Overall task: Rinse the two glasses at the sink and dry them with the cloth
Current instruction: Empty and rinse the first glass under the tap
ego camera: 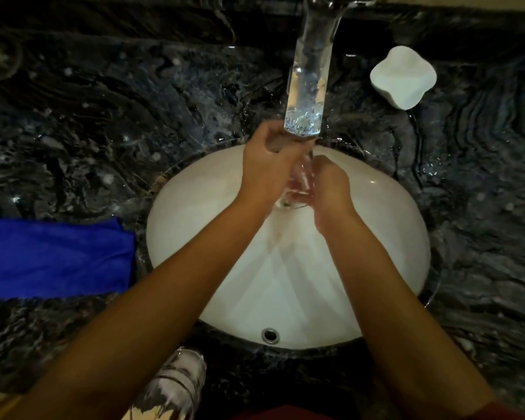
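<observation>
At the near edge of the dark marble counter (pixel 73 122) stands a second glass (pixel 176 386), cut off by the bottom of the frame and hard to make out. A blue cloth (pixel 55 257) lies at the left edge of the counter, partly out of view. Over the white sink (pixel 194 225), the left hand (pixel 270 165) and the right hand (pixel 331 192) both curl around a clear glass (pixel 297 189) between them; its outline is blurred by water and fingers. Behind, the faucet (pixel 311 83) rises, its top cut off. A white dish (pixel 403 77) sits at the far right side of the counter. No writing can be read.
</observation>
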{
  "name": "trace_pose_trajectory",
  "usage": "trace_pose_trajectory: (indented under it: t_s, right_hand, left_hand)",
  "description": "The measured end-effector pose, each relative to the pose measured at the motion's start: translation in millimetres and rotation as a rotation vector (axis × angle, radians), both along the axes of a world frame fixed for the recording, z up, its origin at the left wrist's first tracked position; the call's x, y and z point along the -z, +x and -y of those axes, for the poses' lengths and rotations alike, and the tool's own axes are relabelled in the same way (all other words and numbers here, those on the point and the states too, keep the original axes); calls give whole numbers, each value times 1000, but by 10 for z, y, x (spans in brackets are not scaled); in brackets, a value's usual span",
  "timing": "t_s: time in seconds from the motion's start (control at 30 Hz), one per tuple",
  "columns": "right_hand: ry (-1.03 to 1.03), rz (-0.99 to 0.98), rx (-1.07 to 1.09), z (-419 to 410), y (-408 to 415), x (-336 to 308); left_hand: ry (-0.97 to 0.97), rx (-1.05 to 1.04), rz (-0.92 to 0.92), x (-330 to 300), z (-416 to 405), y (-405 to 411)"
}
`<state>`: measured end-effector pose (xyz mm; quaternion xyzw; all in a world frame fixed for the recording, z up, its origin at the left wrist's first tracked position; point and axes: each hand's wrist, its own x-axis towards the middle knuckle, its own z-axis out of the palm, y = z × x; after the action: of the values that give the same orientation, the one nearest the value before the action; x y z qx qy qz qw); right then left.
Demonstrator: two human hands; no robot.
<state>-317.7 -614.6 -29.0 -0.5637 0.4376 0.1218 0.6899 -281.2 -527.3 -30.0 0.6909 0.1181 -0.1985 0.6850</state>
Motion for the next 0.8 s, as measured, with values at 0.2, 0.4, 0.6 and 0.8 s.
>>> trace_pose_trajectory:
  t_s: [0.2, 0.4, 0.6, 0.8]
  right_hand:
    - [-618, 399, -422, -235, -375, -150]
    - [-489, 460, -460, -164, -428, -105]
    - [-352, 356, -342, -78, -120, -109]
    - [-479, 506, -439, -298, -582, -47]
  left_hand:
    - [-14, -132, 3, 60, -54, 20]
    - [-40, -70, -254, 43, -82, 29]
    - [-222, -28, -301, 29, -52, 12]
    - [-93, -168, -246, 17, -173, 127]
